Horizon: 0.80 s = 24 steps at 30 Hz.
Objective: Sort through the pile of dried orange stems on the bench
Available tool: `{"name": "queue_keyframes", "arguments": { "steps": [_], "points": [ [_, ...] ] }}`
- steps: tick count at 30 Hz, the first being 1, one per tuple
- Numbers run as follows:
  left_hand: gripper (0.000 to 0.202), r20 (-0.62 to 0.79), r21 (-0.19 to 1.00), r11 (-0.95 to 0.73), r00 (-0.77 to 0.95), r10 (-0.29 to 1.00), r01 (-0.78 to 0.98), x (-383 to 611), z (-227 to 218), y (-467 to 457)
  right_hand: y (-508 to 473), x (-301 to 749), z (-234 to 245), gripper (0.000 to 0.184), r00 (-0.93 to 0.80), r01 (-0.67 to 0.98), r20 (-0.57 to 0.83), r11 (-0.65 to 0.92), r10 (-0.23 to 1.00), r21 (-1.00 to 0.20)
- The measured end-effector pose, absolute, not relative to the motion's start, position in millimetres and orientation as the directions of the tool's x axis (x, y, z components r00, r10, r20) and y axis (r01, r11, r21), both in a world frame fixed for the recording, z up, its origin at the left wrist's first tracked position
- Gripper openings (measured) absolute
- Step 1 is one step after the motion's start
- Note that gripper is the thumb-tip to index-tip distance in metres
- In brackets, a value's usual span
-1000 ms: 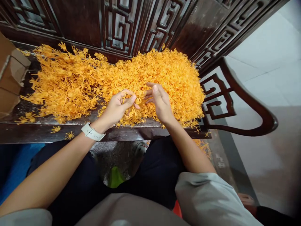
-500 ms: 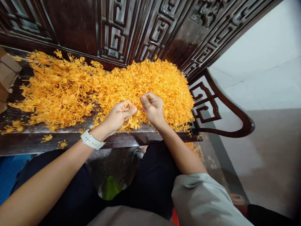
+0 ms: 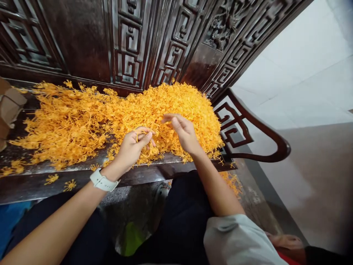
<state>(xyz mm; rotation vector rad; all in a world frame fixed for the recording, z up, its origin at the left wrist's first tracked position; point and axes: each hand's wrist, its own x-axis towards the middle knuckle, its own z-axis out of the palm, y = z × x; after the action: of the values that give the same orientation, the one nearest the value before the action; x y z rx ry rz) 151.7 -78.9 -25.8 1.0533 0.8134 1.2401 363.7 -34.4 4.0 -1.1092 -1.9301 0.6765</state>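
My left hand (image 3: 134,147) is closed, thumb against fingers, on a thin yellow-orange plastic stem (image 3: 153,142) with small branching ends. Up and to the right, my right hand (image 3: 184,131) hovers over the pile with its thumb and fingers apart and nothing visible in them. Beneath and behind both hands spreads a big heap of yellow-orange plastic flower pieces (image 3: 190,103). A looser heap of longer-stemmed pieces (image 3: 68,125) lies to the left. A white watch (image 3: 103,180) is on my left wrist.
The heaps lie on a dark wooden bench (image 3: 91,184) with a carved lattice back. Its curved armrest (image 3: 275,147) stands at the right. A cardboard box (image 3: 12,106) sits at the left end. Two loose pieces lie near the front edge; more yellow pieces (image 3: 231,184) are below on the right.
My right hand has come away from the left and its pinched fingers have opened. The left hand keeps its grip on the stem. The camera view has tilted up slightly.
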Motion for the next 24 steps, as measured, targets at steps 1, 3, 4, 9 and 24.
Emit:
{"name": "queue_keyframes", "arguments": {
  "steps": [1, 3, 4, 9, 24],
  "points": [
    [0.029, 0.066, 0.941, -0.008, 0.158, 0.985, -0.339, 152.5, -27.3, -79.6, -39.8, 353.8, 5.4, 0.036, -0.377, 0.379, 0.336, 0.475, 0.863, -0.794],
    [0.026, 0.092, 0.939, -0.039, 0.14, 0.986, -0.341, 153.6, -29.9, -80.5, -47.6, 339.5, 4.3, 0.029, -0.44, 0.309, 0.333, 0.489, 0.834, -0.815],
    [0.025, 0.106, 0.941, -0.054, 0.142, 0.984, -0.333, 154.0, -30.9, -81.1, -49.4, 335.3, 2.4, 0.028, -0.436, 0.296, 0.359, 0.508, 0.825, -0.809],
    [0.029, 0.135, 0.943, -0.049, 0.244, 0.96, -0.33, 156.2, -31.3, -95.8, -28.4, 347.7, -6.1, 0.031, -0.239, 0.294, 0.463, 0.518, 0.854, -0.803],
    [0.038, -0.085, 0.85, 0.072, -0.001, 0.996, -0.522, 151.8, -12.0, -82.8, -33.6, 370.3, 8.2, 0.04, -0.239, 0.507, 0.537, 0.575, 0.809, -0.642]
  ]
}}
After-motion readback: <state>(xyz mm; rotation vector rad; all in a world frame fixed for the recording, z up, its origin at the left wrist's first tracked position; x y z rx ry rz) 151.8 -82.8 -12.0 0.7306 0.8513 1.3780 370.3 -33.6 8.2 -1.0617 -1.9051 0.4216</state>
